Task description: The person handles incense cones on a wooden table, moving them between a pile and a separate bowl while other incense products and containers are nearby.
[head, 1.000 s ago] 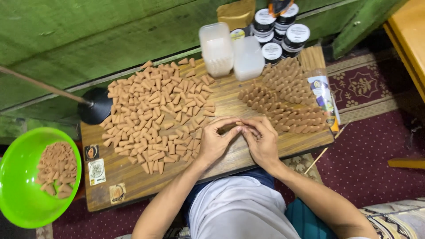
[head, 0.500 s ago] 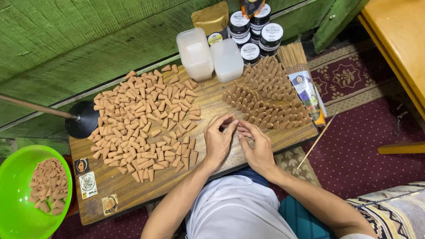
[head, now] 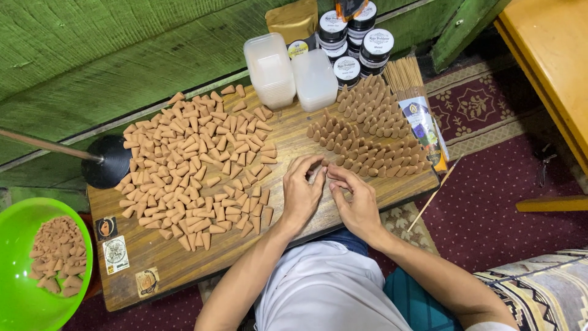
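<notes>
Meeting at the centre of the frame, the left hand [head: 301, 195] and the right hand [head: 357, 199] come together over the wooden bench [head: 184, 260]. The fingertips of both curl inward and seem to pinch one small cone [head: 323, 173] between them, but the cone is mostly covered, so I cannot tell exactly how it is gripped. Left of the hands, a big loose heap of tan cones [head: 196, 165] lies flat on the bench. At the upper right, darker cones stand upright in rows [head: 367, 135]. Clear plastic tubs [head: 288, 73] and black-lidded jars [head: 355, 43] stand at the top edge, and a green bowl [head: 12, 270] with more cones sits at the lower left. I judge such a cone light, dry and rather brittle, with a tip that chips easily. Taking it gently by the wide base seems safest.
</notes>
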